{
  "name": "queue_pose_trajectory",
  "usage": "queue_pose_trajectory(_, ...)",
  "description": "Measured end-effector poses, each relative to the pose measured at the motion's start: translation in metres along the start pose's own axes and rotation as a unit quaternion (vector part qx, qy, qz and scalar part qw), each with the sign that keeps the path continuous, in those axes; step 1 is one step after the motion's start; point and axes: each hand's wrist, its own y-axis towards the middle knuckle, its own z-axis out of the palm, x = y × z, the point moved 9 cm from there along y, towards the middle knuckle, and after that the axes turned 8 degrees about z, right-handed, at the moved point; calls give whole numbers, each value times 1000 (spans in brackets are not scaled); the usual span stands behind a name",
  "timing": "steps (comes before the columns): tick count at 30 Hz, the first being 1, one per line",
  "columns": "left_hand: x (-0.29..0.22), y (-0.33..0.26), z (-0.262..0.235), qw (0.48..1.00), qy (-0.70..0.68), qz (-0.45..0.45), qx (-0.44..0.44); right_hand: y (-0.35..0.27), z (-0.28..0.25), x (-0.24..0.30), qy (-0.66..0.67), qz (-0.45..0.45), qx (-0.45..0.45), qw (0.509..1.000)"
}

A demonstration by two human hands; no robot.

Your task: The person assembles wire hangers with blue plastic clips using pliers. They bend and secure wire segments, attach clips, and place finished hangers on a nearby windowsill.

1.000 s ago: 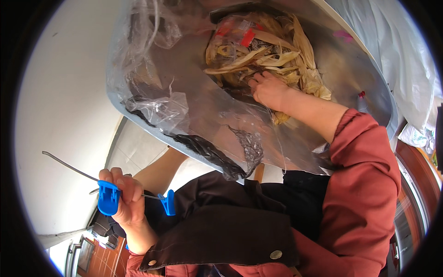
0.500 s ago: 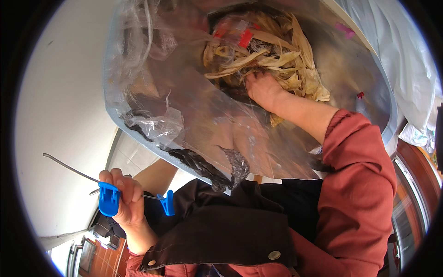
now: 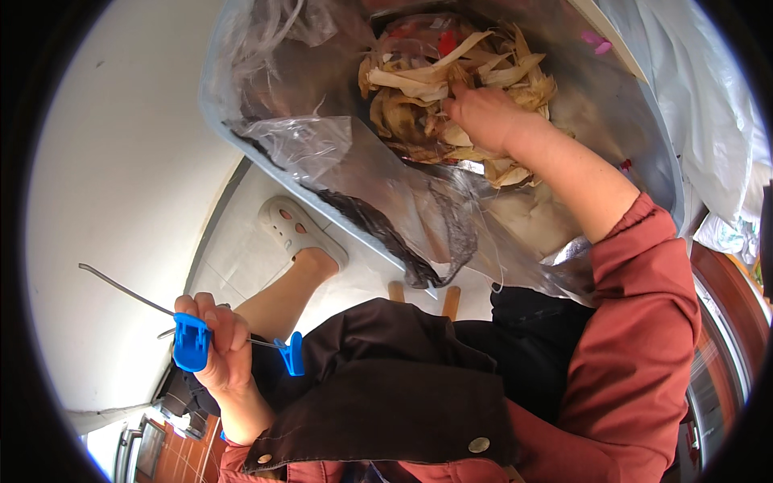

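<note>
My left hand [image 3: 225, 342], low on the left, is closed around a clip hanger with a thin metal rod and blue plastic clips [image 3: 192, 342]. One end of the rod sticks out up and to the left. My right hand [image 3: 491, 121] reaches into a large pale blue bin [image 3: 211, 88]. Its fingers are curled in among dry tan corn husks [image 3: 403, 121], and the fingertips are partly hidden by them. Clear plastic [image 3: 302, 145] lines the bin and hangs over its near rim beside a strip of black plastic [image 3: 366, 217]. A bit of red [image 3: 447, 43] shows among the husks.
A foot in a beige clog [image 3: 302, 233] stands on the tiled floor near the bin. Two wooden legs [image 3: 451, 302] show under the near rim. White plastic sheeting [image 3: 684, 97] hangs at the right, and a white wall [image 3: 113, 161] rises at the left.
The bin and its lining have shifted away from me, uncovering the clog and floor. My right hand has moved a little right and farther in, stirring the husks. My left hand stays put.
</note>
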Motion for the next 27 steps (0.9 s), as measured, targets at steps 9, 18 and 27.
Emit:
queue_pose_trajectory(9, 6, -4, 18, 998, 22, 12, 54, -11, -84, -42, 95, 74, -17, 993)
queue_pose_trajectory(18, 37, 3, 83, 979, 32, -27, 200, -4, -79, -75, 153, 75, -55, 984)
queue_pose_trajectory(27, 41, 31, 190, 925, 38, -42, 376, 15, -58, -74, 146, 27, 28, 989)
